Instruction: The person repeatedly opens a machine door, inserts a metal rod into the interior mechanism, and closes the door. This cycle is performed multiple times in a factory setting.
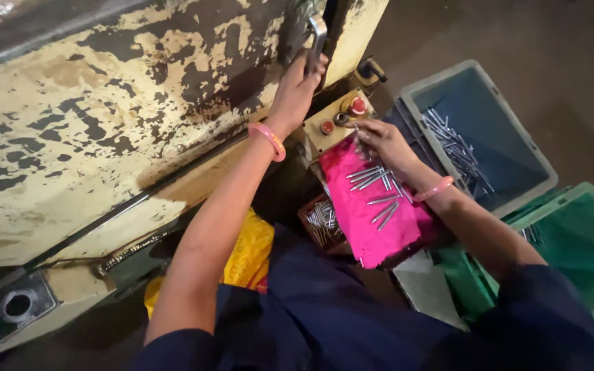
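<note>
Looming over everything, the cream machine (104, 117) with flaking paint has its metal handle (316, 41) gripped by the left hand (297, 86). The right hand (379, 141) pinches steel pins (374, 180) on a pink cloth (369, 213); more pins lie in the grey bin (510, 172), so sorting looks unfinished.

The metal handle (316, 42) ran out of the frame's top edge, and the left hand (298, 86) covered its lower end. The right hand (379, 139) hid whatever its fingertips pinched, too small to tell. The green crate (581, 240) was cut by the right edge. The brown box (321, 223) lay half under the pink cloth (366, 220).
</note>
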